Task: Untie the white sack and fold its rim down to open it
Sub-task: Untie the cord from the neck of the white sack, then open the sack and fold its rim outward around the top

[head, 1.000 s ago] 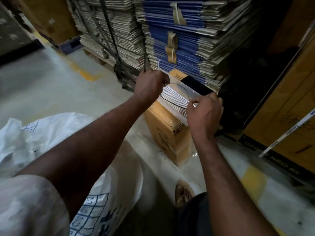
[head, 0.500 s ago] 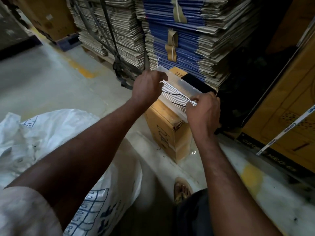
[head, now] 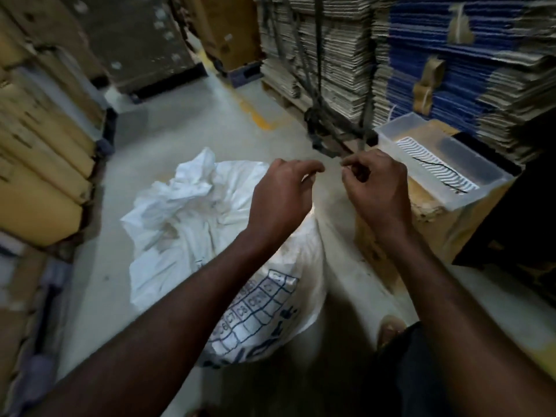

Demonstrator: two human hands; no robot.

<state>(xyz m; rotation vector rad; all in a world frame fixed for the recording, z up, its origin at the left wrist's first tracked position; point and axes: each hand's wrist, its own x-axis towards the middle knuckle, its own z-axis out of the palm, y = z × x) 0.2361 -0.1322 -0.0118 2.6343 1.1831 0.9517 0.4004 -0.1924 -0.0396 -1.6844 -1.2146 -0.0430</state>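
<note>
The white woven plastic sack (head: 210, 236) stands on the grey concrete floor (head: 186, 127), below and to the left of both hands, with its crumpled white mouth (head: 192, 182) bunched at the far upper left of its body. The long axis of the sack runs from the printed lower part, near the person, up and away to the left toward the bunched mouth. The left hand (head: 279, 200) hovers over the upper right part of the sack and is the nearer hand to the mouth; its fingers are loosely curled, and no contact with the fabric is visible. The right hand (head: 376, 191) hovers to the right of the sack, between it and the brown cardboard box (head: 427, 236); its thumb and forefinger are drawn together, but whether they pinch a thin cord cannot be determined from this view. The mouth appears gathered, so untying is judged not yet complete, and the rim is not folded down. The coming move requires both hands to travel left and away, down to the bunched mouth. The sack carries a dark blue printed grid of cells with digits, including what reads as "8" and "7"; the larger blue characters beneath are not legible. A clear rectangular plastic tray (head: 487, 173) with a wavy-patterned liner and a black cord in it rests on top of the cardboard box.
</note>
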